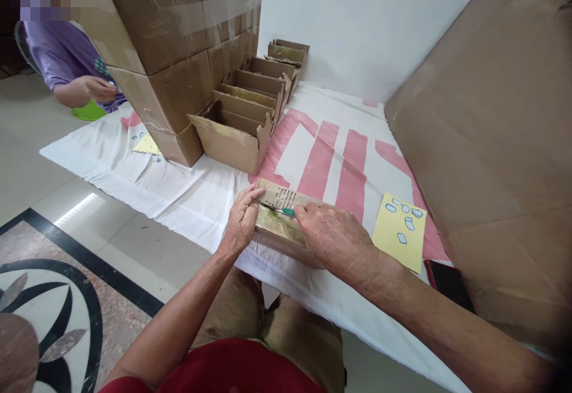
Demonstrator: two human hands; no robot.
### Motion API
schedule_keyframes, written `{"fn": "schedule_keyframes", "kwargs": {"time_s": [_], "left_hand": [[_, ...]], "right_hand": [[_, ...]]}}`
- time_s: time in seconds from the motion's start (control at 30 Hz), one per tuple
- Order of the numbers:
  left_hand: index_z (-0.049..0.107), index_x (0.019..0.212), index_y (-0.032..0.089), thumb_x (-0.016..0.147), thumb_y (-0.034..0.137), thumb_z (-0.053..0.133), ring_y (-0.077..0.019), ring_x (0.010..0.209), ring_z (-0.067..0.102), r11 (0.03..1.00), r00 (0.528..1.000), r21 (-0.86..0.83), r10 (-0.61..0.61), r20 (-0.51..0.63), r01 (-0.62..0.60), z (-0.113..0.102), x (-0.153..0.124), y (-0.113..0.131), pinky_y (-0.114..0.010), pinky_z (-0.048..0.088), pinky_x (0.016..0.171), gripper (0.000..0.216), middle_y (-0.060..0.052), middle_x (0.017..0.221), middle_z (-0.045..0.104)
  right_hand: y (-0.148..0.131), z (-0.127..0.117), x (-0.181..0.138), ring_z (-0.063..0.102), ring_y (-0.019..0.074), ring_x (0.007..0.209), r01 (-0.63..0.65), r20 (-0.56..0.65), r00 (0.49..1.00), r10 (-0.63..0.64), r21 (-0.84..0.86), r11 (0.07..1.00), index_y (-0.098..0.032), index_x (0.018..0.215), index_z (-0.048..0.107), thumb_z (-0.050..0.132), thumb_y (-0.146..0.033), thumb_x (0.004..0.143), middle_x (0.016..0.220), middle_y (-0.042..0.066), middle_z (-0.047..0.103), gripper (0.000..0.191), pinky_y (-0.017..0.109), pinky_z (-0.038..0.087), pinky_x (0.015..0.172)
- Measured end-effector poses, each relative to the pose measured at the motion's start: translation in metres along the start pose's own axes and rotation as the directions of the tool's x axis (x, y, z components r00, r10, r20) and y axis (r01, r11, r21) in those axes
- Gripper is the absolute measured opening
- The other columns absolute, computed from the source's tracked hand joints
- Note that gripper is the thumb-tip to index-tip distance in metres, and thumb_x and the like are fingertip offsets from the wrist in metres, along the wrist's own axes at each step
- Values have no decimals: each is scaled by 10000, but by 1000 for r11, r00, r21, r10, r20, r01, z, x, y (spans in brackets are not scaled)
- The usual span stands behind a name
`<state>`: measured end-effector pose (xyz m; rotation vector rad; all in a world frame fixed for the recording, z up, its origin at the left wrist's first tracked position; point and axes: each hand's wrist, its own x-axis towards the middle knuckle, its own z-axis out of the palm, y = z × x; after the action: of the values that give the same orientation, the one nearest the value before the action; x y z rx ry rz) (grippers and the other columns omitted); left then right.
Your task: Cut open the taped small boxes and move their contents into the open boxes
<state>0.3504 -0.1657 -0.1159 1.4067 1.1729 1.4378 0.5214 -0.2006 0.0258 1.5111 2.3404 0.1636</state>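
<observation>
A small flat cardboard box (pixel 279 199) lies on the white and pink cloth (pixel 196 196) right in front of me. My left hand (pixel 242 219) grips its left end, fingers curled over the top edge. My right hand (pixel 328 232) rests on the box's right part, closed on a thin tool with a green tip (pixel 286 211) that lies across the box top. What kind of tool it is I cannot make out.
A yellow sheet with small blue-edged stickers (pixel 400 231) lies right of my hands, a dark phone (pixel 447 280) beside it. Several open small boxes (pixel 243 125) line up behind. Tall stacked cartons (pixel 170 36) stand left, a big cardboard sheet (pixel 491 131) right. Another person (pixel 75 71) crouches far left.
</observation>
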Motion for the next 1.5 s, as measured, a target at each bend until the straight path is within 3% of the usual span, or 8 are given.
{"fn": "schedule_keyframes", "kwargs": {"time_s": [0.43, 0.6, 0.77, 0.87, 1.03, 1.13, 1.33, 1.5], "left_hand": [[796, 1147, 183, 776, 244, 557, -302, 1348, 623, 997, 996, -19, -70, -56, 69, -2, 2, 0, -495, 421, 1238, 446, -88, 1369, 722], [792, 1153, 184, 784, 261, 563, -298, 1350, 623, 997, 996, -31, -73, -60, 71, -3, 0, 1, -480, 430, 1231, 440, -86, 1370, 723], [791, 1150, 165, 778, 274, 571, -307, 1342, 631, 993, 994, -55, -108, -29, 106, -2, -1, 5, -482, 433, 1227, 446, -102, 1367, 725], [788, 1166, 169, 781, 272, 580, -309, 1347, 627, 992, 992, -46, -120, -31, 119, -3, -1, 6, -479, 434, 1226, 450, -98, 1380, 719], [788, 1164, 172, 777, 245, 569, -301, 1349, 624, 994, 995, -39, -100, -24, 100, -2, -1, 4, -468, 427, 1235, 450, -90, 1380, 718], [786, 1160, 170, 785, 242, 565, -297, 1346, 627, 995, 995, -41, -90, -40, 88, 0, -1, 4, -467, 434, 1229, 441, -92, 1375, 721], [776, 1183, 170, 792, 226, 545, -288, 1365, 617, 997, 997, -29, -69, -37, 68, 0, -3, 2, -460, 432, 1231, 458, -87, 1409, 706], [775, 1191, 174, 785, 210, 541, -284, 1360, 621, 997, 997, -29, -66, -49, 65, 1, -3, 0, -464, 427, 1236, 470, -85, 1398, 713]], "right_hand": [[32, 0, -27, 776, 278, 832, 21, 139, 990, -12, -60, 998, -127, 993, 694, 543, 87, 816, 913, 132, 777, 315, 316, 517, 627], [52, 20, -47, 775, 303, 829, -29, 169, 985, 36, -46, 999, -145, 1063, 699, 503, 31, 913, 963, 128, 767, 303, 333, 452, 584], [54, 16, -57, 751, 292, 768, -71, 153, 985, 81, -70, 995, -178, 990, 694, 530, -13, 924, 901, 95, 758, 242, 331, 366, 534], [66, 16, -67, 716, 260, 701, -54, 88, 994, 59, -60, 997, -208, 979, 692, 526, -89, 955, 850, 72, 743, 205, 331, 304, 511], [94, 24, -84, 636, 227, 594, -67, -188, 979, 74, 41, 997, -233, 938, 710, 424, -380, 1057, 777, 70, 712, 342, 337, 264, 506], [82, 21, -72, 646, 227, 643, -35, -258, 964, 58, 95, 995, -229, 1004, 713, 403, -387, 1077, 812, 66, 727, 355, 335, 302, 521], [26, 18, -24, 709, 223, 760, 61, -165, 984, -61, -3, 998, -173, 982, 681, 555, -165, 1018, 887, 84, 750, 132, 313, 360, 552], [14, 14, -22, 726, 237, 737, 19, -51, 998, -25, -108, 994, -160, 941, 672, 523, 11, 903, 854, 105, 750, 230, 311, 430, 564]]}}
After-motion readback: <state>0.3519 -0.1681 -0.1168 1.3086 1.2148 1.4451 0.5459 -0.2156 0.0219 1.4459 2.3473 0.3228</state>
